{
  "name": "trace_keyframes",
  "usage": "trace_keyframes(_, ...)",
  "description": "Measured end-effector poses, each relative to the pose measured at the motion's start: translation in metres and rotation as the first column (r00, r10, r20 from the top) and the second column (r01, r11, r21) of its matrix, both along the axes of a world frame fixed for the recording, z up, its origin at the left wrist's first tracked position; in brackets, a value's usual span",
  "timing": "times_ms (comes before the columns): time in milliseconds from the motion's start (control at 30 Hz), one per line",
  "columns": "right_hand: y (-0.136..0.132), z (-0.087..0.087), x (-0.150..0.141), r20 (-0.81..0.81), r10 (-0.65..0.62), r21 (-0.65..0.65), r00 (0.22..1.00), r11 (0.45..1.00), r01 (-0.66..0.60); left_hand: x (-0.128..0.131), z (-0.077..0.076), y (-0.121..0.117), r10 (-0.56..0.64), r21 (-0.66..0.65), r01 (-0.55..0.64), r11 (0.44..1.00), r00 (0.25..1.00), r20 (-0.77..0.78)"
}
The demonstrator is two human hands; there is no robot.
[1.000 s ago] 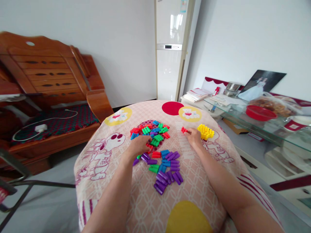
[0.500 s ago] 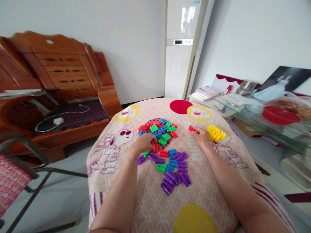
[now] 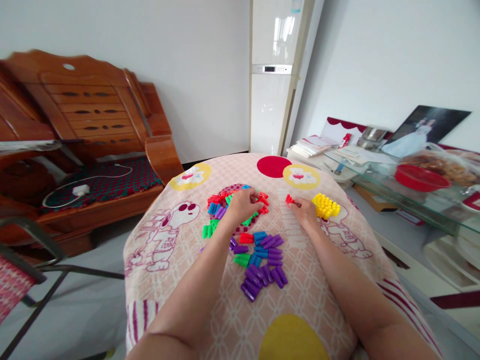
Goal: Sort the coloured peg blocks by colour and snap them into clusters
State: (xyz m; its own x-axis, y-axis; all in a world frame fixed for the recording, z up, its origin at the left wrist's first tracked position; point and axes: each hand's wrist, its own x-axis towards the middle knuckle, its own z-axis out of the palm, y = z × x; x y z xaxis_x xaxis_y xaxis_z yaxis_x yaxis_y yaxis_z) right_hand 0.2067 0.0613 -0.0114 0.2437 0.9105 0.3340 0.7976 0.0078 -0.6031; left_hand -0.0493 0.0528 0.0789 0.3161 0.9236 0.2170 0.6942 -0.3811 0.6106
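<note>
Red piece in right hand (image 3: 304,212).

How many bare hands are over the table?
2. The left hand is over the mixed-colour pile of small plastic pieces; the right hand holds red plastic pieces beside the bumpy yellow plastic cluster.

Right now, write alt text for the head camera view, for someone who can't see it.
The right hand pinches a small red piece beside a yellow cluster, while the left hand is over scattered red, blue, green and purple pieces on a patterned tablecloth.
</note>
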Motion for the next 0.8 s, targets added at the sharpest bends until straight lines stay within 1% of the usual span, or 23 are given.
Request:
trace_keyframes(133,-0.001,0.002,-0.002,-0.004,0.001,0.0,1.0,1.0,-0.001,0.059,-0.013,0.018,0.054,0.017,-0.053,0.998,0.996,-0.074)
trace_keyframes(233,-0.001,0.002,-0.002,-0.012,0.004,0.012,1.0,1.0,-0.004,0.083,-0.025,0.03,0.052,0.003,-0.052,0.999,0.993,-0.106)
trace_keyframes(300,0.0,0.0,-0.002,-0.021,0.008,0.016,1.0,1.0,-0.007,0.088,-0.03,0.037,0.019,-0.031,-0.023,0.999,0.993,-0.119)
trace_keyframes(367,0.0,-0.001,-0.001,-0.024,0.011,0.017,1.0,1.0,-0.01,0.087,-0.034,0.043,-0.013,-0.072,0.006,0.997,0.995,-0.098)
trace_keyframes(433,0.001,-0.001,-0.001,-0.025,0.011,0.016,1.0,1.0,-0.01,0.084,-0.038,0.048,-0.031,-0.116,0.027,0.993,0.999,-0.035)
trace_keyframes(500,0.001,-0.001,-0.001,-0.02,0.011,0.012,1.0,1.0,-0.011,0.083,-0.043,0.052,-0.051,-0.203,0.063,0.977,0.997,0.06)
trace_keyframes(533,0.001,-0.001,-0.001,-0.015,0.011,0.008,1.0,1.0,-0.011,0.084,-0.046,0.053,-0.055,-0.264,0.085,0.961,0.991,0.119)
trace_keyframes(600,0.001,0.0,-0.001,-0.003,0.012,-0.005,1.0,1.0,-0.012,0.088,-0.052,0.055,-0.042,-0.391,0.141,0.909,0.967,0.251)
trace_keyframes(667,0.0,0.001,-0.001,0.002,0.021,-0.013,1.0,1.0,-0.021,0.093,-0.056,0.055,-0.015,-0.468,0.188,0.863,0.937,0.35)
trace_keyframes(700,0.0,0.001,-0.001,0.001,0.027,-0.012,1.0,1.0,-0.027,0.096,-0.058,0.055,-0.012,-0.475,0.196,0.858,0.932,0.363)
trace_keyframes(733,-0.001,0.001,-0.001,0.0,0.034,-0.009,0.999,0.999,-0.034,0.098,-0.059,0.055,-0.021,-0.46,0.188,0.868,0.939,0.344)
trace_keyframes(800,-0.002,0.002,-0.001,-0.003,0.044,-0.001,0.999,0.999,-0.044,0.102,-0.06,0.055,-0.042,-0.36,0.123,0.925,0.973,0.226)
